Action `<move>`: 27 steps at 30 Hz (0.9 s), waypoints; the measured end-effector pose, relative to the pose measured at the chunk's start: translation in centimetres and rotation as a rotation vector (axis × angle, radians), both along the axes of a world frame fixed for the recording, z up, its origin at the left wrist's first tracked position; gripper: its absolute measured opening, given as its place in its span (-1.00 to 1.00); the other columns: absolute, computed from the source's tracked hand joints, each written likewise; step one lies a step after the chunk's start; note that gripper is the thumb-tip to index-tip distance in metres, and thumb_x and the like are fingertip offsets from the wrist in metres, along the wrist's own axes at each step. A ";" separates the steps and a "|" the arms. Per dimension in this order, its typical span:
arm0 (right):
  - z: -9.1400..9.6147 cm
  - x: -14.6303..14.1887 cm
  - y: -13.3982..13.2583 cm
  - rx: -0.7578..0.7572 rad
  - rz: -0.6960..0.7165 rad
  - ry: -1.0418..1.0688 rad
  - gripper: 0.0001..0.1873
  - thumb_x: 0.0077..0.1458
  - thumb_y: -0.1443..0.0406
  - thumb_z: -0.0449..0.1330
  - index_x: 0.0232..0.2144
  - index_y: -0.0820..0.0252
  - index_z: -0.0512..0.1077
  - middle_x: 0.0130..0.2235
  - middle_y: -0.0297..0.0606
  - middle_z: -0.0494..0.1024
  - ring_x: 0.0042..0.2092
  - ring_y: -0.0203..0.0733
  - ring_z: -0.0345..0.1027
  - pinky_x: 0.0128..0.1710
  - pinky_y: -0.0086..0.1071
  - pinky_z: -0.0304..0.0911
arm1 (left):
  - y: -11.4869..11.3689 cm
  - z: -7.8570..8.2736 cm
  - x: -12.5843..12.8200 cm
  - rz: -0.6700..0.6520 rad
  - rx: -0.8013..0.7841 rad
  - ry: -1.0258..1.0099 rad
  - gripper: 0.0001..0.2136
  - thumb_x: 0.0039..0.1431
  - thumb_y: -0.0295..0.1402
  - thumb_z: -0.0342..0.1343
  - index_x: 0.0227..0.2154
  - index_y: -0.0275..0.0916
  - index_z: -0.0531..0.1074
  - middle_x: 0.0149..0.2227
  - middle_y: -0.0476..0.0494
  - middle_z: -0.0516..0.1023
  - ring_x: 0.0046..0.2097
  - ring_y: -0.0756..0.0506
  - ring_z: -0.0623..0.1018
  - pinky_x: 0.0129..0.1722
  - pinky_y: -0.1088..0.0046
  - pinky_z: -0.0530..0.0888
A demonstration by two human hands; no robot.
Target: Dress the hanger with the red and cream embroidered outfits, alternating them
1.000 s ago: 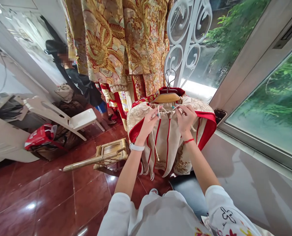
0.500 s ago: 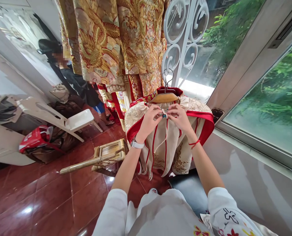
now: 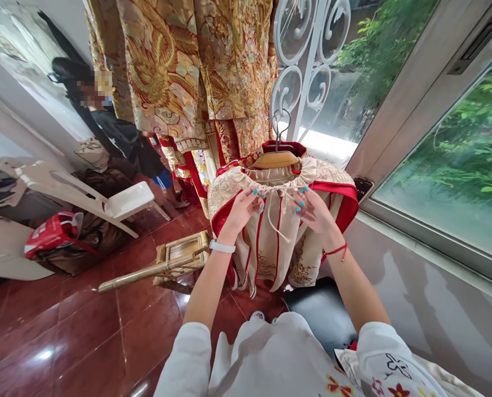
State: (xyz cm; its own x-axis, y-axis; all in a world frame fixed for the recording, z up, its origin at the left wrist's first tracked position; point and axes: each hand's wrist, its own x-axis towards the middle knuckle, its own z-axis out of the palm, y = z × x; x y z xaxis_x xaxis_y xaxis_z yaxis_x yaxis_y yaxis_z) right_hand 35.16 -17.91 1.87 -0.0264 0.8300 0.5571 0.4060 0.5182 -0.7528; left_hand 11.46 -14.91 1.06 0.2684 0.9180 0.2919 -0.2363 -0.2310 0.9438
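The cream and red garment hangs in the middle of the view on a wooden hanger, whose hook catches a white scrolled grille at 12 o'clock. The left hand and the right hand are at its gathered top edge, the fingers narrow and pinched on a thin cream cord that droops between them. I judge that a hard pull downward can tip the hanger off the grille, because only the small hook carries it, and the garment then drops to the floor; an uneven pull can also draw the cord out of its channel. The floor is glossy red tile, from 6 to 9 o'clock. A big window with green leaves behind is at 3 o'clock, a gold embroidered robe at 11 o'clock, another person and a white chair at 9 to 10 o'clock, a bamboo stool at 8 o'clock, a red bag at 9 o'clock, a phone on the sill at 2 o'clock.
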 end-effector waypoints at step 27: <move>-0.8 12.7 2.9 0.099 -0.359 -0.393 -0.22 -0.06 0.53 -0.01 0.24 0.15 0.40 0.20 -0.18 0.50 0.23 -0.05 0.36 0.30 -0.09 0.20 | 7.0 -1.0 -12.0 0.583 0.387 0.560 -0.83 0.16 -0.24 0.19 -0.29 -0.24 0.54 -0.20 -0.15 0.58 -0.14 -0.11 0.54 -0.10 0.36 0.46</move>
State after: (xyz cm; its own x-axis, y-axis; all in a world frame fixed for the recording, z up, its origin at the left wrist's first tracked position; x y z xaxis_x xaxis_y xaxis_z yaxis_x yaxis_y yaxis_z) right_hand 47.85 -14.97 1.06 0.0265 0.7691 0.6386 0.8117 0.3563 -0.4629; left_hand -0.49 -7.94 0.04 -0.0134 0.8176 0.5757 0.4897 -0.4966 0.7167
